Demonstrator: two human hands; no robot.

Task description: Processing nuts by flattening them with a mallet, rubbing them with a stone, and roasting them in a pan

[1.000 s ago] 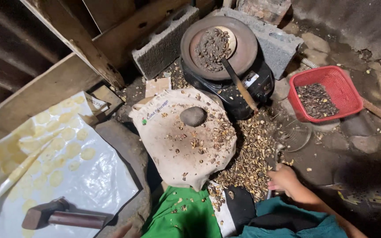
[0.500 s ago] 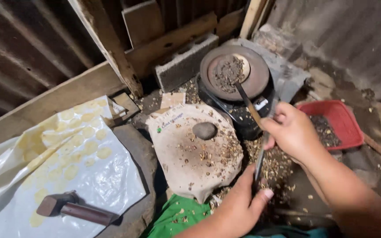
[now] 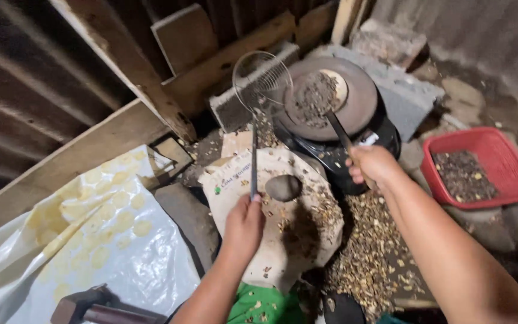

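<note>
- A round wire-mesh skimmer with a long thin metal handle (image 3: 259,90) is gripped at its lower end by the left hand (image 3: 244,225), fingers clenched; its empty basket is held up beside the round dark metal pan (image 3: 364,99).
- The right hand (image 3: 374,167) is clenched on the dark handle of a wooden-headed scoop (image 3: 334,96) resting in the pan among dark roasted pieces (image 3: 313,99), which are not yet lifted out.
- 1 red square plastic basket (image 3: 479,165) already holds a thin layer of similar dark pieces.
- Pale broken shells (image 3: 370,252) are heaped on the floor by a shell-strewn pale sack (image 3: 298,231) bearing a grey stone (image 3: 283,187).
- The stove below the pan is mostly hidden; a brown hammer (image 3: 91,311) is cut off at the frame edge.
</note>
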